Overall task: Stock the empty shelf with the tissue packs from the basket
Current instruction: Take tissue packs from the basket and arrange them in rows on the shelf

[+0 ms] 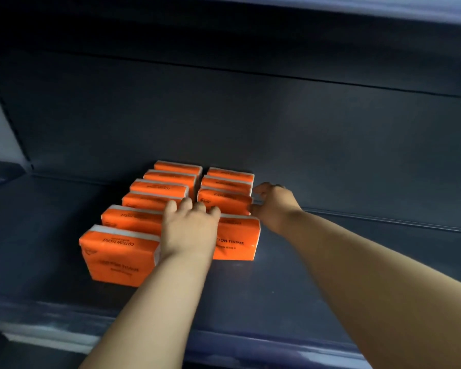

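1. Head view, progress: ten orange, plastic-wrapped tissue packs [117, 255] stand on the dark grey metal shelf [330, 262] in two columns, six on the left and four on the right. The right column is shorter and bare shelf lies to both sides, so I judge the stocking is partly done. The basket is out of view, so what is left cannot be counted
2. Head view, hands: the left hand [189, 225] lies over the gap between the columns, its fingers bent onto the packs and their tips hidden, so I cannot tell whether it holds one. The right hand [272, 206] appears to pinch the right end of the second pack [224, 205] of the right column, thumb in front and fingers behind
3. Head view, materials: the packs are soft rectangular blocks in glossy film with white edges and dark lettering; the shelf is smooth, matt and flat
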`<state>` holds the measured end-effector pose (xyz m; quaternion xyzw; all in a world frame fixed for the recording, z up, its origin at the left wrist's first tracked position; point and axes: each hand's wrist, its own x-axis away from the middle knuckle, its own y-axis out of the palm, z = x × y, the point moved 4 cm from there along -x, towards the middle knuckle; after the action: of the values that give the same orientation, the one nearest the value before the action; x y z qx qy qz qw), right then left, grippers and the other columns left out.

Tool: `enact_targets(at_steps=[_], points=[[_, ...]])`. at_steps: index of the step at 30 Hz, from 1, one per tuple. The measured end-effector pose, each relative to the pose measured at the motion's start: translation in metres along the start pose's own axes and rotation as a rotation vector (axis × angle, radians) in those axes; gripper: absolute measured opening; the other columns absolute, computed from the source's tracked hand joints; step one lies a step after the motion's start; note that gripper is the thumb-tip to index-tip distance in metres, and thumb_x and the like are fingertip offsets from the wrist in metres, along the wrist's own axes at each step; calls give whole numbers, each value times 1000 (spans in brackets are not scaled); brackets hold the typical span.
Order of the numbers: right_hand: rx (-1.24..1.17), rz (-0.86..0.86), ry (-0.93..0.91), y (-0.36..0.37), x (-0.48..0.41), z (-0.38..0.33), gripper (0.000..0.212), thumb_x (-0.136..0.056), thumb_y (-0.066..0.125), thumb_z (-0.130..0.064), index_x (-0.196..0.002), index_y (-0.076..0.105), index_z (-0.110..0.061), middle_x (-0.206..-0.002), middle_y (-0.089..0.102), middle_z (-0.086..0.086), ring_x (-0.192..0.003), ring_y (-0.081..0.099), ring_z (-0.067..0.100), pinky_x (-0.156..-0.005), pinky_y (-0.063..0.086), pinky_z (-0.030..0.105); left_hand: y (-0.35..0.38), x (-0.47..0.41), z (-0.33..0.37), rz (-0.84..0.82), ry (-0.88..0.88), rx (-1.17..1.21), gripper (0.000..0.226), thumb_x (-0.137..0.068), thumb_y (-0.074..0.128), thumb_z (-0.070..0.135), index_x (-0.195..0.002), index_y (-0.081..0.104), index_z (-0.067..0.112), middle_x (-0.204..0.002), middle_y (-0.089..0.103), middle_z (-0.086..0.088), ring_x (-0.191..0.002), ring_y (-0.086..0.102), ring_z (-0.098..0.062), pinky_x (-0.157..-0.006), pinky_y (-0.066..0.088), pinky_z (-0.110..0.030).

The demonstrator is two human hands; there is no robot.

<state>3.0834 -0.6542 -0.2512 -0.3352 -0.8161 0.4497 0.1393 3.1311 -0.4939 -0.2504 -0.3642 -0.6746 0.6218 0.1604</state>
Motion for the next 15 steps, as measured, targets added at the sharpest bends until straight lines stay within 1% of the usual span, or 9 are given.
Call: enact_targets(at_steps=[2,4,6,8,10,12,15], points=[[14,9,-17,-1,1,0,49,-85,63,-29,-131,49,-20,-131,48,7,-107,58,23,-86,48,27,-1,-3,0,35,14,-31,46,-90,43,16,-134,37,29,-132,49,1,-133,30,-22,-101,21,-40],[-7,0,-8,-2,0,-1,45,-87,61,-27,-130,50,-19,-128,52,7,-100,58,21,-80,46,25,-2,-4,1,55,15,-45,45,-88,46,14,-131,40,25,-129,52,-1,-133,30,-22,-101,21,-39],[-65,-16,20,-2,-1,-2,39,-89,60,-25,-127,52,-18,-122,58,6,-93,58,18,-75,44,24,-3,-4,3,58,19,-44,50,-84,51,9,-131,39,20,-130,51,-5,-134,29,-25,-103,20,-39],[-98,-22,34,0,-2,-4,35,-89,58,-22,-124,54,-18,-119,60,6,-94,60,20,-75,44,23,-3,-4,5,56,18,-40,56,-80,54,4,-132,38,16,-130,51,-8,-134,28,-27,-105,19,-39],[-122,-14,39,1,-3,-6,34,-89,57,-19,-123,56,-16,-118,61,6,-94,60,20,-76,45,23,-1,-6,3,76,2,-32,47,-85,50,8,-130,40,16,-128,53,-6,-133,30,-26,-104,20,-38],[-152,-9,50,3,-5,-7,32,-89,57,-17,-121,57,-16,-116,61,7,-89,59,19,-75,45,22,1,-8,1,112,-22,-20,35,-92,39,15,-126,44,18,-126,56,-3,-131,32,-24,-102,22,-37],[-159,-11,45,5,-7,-9,31,-89,57,-17,-120,58,-16,-114,61,6,-84,58,18,-73,44,21,5,-11,-1,154,-36,4,32,-93,34,16,-122,48,19,-123,58,-2,-129,34,-23,-100,23,-37]])
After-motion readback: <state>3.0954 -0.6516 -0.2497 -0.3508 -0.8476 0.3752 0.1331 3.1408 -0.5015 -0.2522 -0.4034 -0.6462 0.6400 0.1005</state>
